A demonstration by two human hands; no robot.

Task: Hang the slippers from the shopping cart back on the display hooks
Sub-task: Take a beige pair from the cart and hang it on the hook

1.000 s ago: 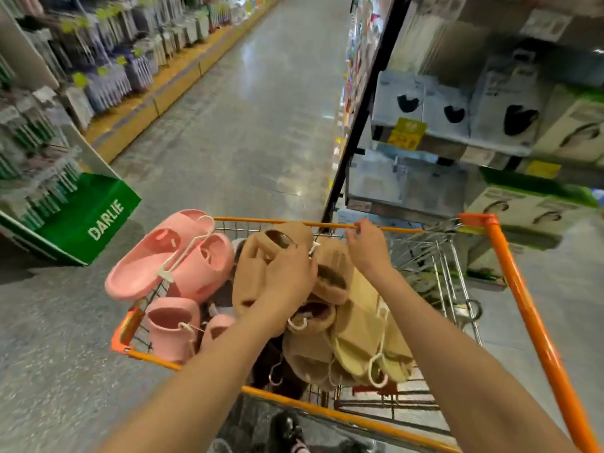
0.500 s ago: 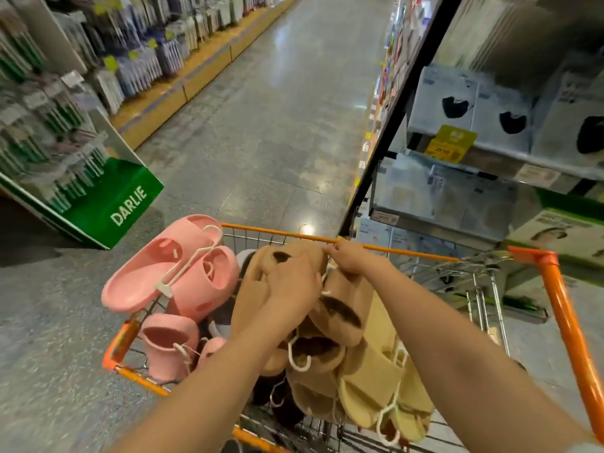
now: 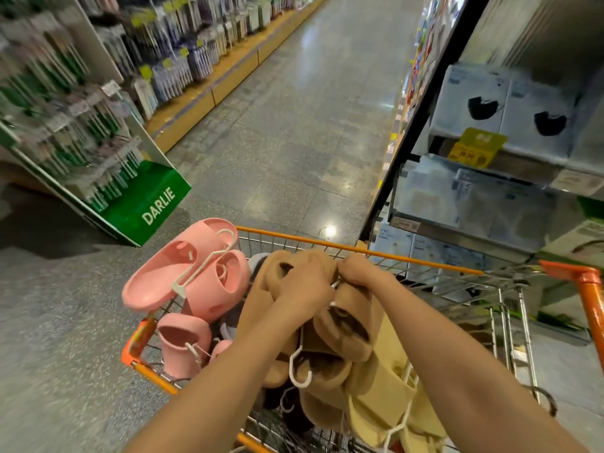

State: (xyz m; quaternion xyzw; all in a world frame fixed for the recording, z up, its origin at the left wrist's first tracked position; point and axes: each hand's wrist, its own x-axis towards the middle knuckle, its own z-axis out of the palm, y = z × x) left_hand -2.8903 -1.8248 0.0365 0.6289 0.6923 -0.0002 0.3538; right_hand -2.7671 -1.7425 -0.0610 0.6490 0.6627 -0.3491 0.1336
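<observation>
Here, both forearms reach forward over the shopping cart (image 3: 356,248) and meet above its load.

Left hand (image 3: 302,289): knuckles up, fingers curled down over the top of a tan slipper pair (image 3: 346,325), gripping it. Right hand (image 3: 361,273): just beside the left, touching it, fingers bent and pinched at the same spot where a bit of white hanger shows between the two hands. What exactly the right fingertips hold is partly hidden; it appears to be that hanger's top.

Items, left to right relative to the grip:
- Well left of the hands, 1 pink slipper pair (image 3: 192,276) on a white hanger (image 3: 204,261), resting on the cart's left rim and sticking out past it.
- Below that, left of the left forearm, 1 more pink pair (image 3: 183,341), toes down inside the basket, with a white hook.
- Under the grip, the tan pair, with a second tan pair (image 3: 313,371) below it carrying a white hook (image 3: 299,371).
- Below right of the grip, under the right forearm, 1 cream-yellow pair (image 3: 382,393) with a white hanger.
- Dark slippers lie deeper in the basket; count unclear.

Far left of the cart, 1 green DARLIE display stand (image 3: 157,204). Right of the hands, 1 shelf unit (image 3: 411,125) of boxed goods.
</observation>
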